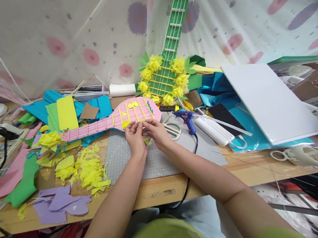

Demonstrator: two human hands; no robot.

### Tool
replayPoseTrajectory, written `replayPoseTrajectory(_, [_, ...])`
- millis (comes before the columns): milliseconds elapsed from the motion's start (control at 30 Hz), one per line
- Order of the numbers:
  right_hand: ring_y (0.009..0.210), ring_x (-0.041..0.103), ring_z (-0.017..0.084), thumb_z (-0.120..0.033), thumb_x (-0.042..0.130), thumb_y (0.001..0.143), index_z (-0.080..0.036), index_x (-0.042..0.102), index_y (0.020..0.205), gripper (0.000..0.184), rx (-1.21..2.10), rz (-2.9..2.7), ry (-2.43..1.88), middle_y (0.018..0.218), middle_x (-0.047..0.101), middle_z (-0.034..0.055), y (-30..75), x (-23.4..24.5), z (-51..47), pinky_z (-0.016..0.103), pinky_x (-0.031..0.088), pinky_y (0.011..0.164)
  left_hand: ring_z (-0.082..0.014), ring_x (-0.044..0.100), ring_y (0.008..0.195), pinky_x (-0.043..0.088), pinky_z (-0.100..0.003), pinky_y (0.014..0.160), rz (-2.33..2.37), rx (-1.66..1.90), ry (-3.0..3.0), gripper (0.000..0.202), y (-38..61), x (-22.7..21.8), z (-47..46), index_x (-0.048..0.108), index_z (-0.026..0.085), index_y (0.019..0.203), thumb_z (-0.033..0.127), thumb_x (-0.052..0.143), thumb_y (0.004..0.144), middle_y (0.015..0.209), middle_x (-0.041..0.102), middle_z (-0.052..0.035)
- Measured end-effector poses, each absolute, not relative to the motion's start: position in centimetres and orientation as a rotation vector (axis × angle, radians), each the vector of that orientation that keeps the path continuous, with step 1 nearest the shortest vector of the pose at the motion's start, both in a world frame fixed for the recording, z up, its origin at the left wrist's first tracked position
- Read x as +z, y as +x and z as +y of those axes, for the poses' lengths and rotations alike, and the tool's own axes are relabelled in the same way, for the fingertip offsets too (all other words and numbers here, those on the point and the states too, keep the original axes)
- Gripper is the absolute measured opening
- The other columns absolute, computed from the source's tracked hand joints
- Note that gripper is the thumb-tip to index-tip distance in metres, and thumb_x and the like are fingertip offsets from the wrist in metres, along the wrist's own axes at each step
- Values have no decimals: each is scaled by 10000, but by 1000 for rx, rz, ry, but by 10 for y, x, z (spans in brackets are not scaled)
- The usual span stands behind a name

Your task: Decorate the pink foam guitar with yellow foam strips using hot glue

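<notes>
Over the grey cutting mat (124, 165), my left hand (135, 136) and my right hand (157, 133) meet fingertip to fingertip. Both are closed in a pinch on a small piece of yellow crepe paper (148, 140), mostly hidden by the fingers. Just beyond them lies a pink paper guitar (117, 114) with yellow bars, small blue pegs and yellow petal shapes on it. To the right of my right hand are scissors (174, 131) with pale handles and a blue glue gun (186, 120), a clear glue stick near its back end.
Yellow paper scraps (90, 169) and purple pieces (61, 205) cover the left front. Behind stands a green paper guitar (169, 67) ringed with yellow flowers. A white board (272, 104), a white power bank (214, 129) and tape rolls (300, 156) sit right. The glue gun's cable (191, 167) crosses the table edge.
</notes>
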State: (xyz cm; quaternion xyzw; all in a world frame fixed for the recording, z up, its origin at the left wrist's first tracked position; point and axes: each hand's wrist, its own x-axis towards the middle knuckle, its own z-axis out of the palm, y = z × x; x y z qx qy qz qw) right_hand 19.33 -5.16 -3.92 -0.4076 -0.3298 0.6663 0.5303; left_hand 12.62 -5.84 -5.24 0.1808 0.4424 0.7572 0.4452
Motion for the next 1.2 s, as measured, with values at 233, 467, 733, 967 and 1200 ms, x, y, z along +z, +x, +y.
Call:
replayPoseTrajectory(233, [558, 500, 69, -334, 693, 600, -196, 558, 733, 235, 1385, -795, -977, 667, 546, -52, 180, -34, -47, 206, 407, 499, -69, 568, 565, 393, -183, 486, 1077, 1864, 498, 400, 124, -47, -60, 510, 179, 887, 239, 755, 575, 780, 636, 0])
replayPoseTrajectory(467, [555, 526, 67, -325, 684, 576, -183, 555, 707, 232, 1438, -964, -1039, 609, 553, -63, 192, -27, -39, 206, 427, 533, -70, 555, 588, 406, -187, 508, 1133, 1901, 597, 396, 113, -48, -54, 486, 195, 888, 205, 730, 576, 764, 608, 16])
replayPoseTrajectory(733, [562, 554, 76, -318, 724, 551, -187, 551, 747, 293, 1502, -974, -1026, 630, 571, -64, 193, -28, -41, 221, 452, 552, -62, 550, 585, 393, -175, 511, 1154, 1905, 609, 417, 114, -48, -54, 411, 212, 869, 213, 719, 588, 727, 586, 32])
replayPoseTrajectory(967, [556, 549, 62, -322, 729, 569, -179, 534, 708, 279, 1579, -877, -1011, 611, 556, -72, 182, -32, -44, 209, 462, 564, -69, 563, 610, 419, -186, 550, 1174, 1956, 574, 385, 116, -51, -53, 382, 219, 874, 176, 674, 626, 754, 572, 29])
replayPoseTrajectory(1200, [527, 556, 59, -174, 627, 683, -181, 521, 714, 111, 1527, -1040, -1131, 636, 640, -40, 189, -29, -39, 181, 446, 496, -65, 478, 586, 367, -183, 489, 1305, 2223, 769, 282, 78, -40, -46, 391, 221, 867, 244, 595, 674, 803, 510, 22])
